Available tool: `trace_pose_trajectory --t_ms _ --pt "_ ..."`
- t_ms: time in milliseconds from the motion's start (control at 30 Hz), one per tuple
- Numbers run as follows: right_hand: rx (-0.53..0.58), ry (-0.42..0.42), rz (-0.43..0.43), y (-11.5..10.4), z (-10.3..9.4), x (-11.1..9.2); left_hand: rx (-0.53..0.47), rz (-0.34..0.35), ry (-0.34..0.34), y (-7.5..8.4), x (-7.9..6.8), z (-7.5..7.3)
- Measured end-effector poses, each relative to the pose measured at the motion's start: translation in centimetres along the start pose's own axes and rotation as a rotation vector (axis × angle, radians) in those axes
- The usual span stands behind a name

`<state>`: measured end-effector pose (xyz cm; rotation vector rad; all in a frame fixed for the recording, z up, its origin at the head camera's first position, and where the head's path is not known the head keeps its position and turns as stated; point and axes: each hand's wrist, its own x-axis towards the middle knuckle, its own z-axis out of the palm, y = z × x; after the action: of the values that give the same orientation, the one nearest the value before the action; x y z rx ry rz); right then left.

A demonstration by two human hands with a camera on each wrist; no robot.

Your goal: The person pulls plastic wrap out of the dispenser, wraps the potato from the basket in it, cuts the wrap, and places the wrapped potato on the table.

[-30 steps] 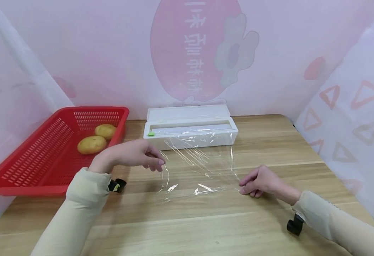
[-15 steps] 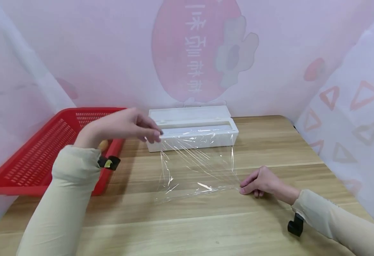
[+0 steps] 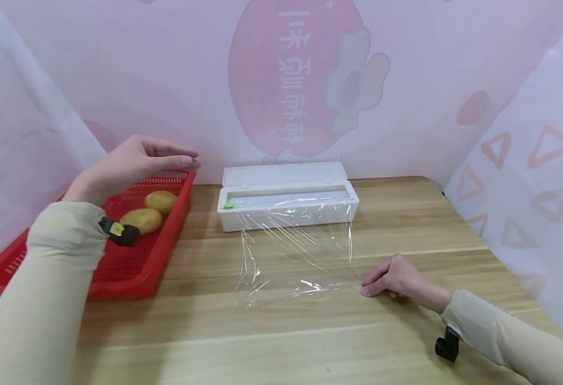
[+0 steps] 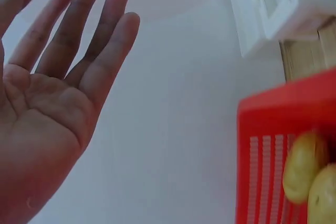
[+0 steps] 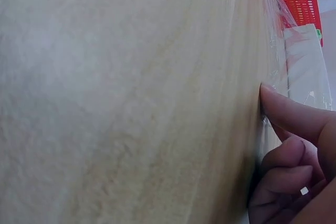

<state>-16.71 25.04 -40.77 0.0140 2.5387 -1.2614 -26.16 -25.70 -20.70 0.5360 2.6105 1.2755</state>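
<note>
Clear cling film [image 3: 291,256] runs from a white dispenser box [image 3: 288,213] down over the wooden table. My right hand [image 3: 397,280] pinches the film's near right corner between thumb and fingers, low over the table. Raised above the red basket [image 3: 151,272], my left hand [image 3: 139,160] has its fingers extended and holds nothing; the left wrist view shows its bare palm. Two potatoes lie in the basket, the nearer potato [image 3: 142,221] in front of the farther potato [image 3: 161,201]. The box lid [image 3: 285,174] stands open at the back, and a roll shows inside.
A green slider [image 3: 228,205] sits at the left end of the box's front rim. The wooden table [image 3: 281,347] meets a printed backdrop [image 3: 406,107] behind and at the right. The basket takes up the table's left side.
My left hand has moved up and left, from beside the film to above the basket. My right hand stays on the film's corner, and the box has not moved.
</note>
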Motion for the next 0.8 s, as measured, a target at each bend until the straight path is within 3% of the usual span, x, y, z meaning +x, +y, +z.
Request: trace_pose_trajectory --t_ms 133,233,333,533,633,800 --pt "-0.017 0.002 0.000 0.1 -0.1 -0.1 0.034 -0.048 -0.013 -1.4 -0.4 -2.2" --pt "-0.023 -0.001 -0.002 0.2 -0.2 -0.1 0.006 -0.042 -0.027 -2.8 -0.6 -3.4" --pt "-0.016 -0.013 -0.005 0.3 -0.1 -0.2 -0.012 -0.047 -0.048 -4.2 -0.8 -4.3" --pt "-0.011 -0.023 -0.034 0.4 0.1 -0.2 0.053 -0.098 -0.084 -6.8 -1.3 -5.6" --pt "-0.012 -0.019 -0.031 0.2 0.3 -0.3 0.024 -0.086 -0.086 -8.1 -1.4 -6.0" --pt "-0.009 -0.023 -0.016 0.0 0.6 -0.7 -0.104 -0.029 -0.117 -10.0 -1.4 -6.6"
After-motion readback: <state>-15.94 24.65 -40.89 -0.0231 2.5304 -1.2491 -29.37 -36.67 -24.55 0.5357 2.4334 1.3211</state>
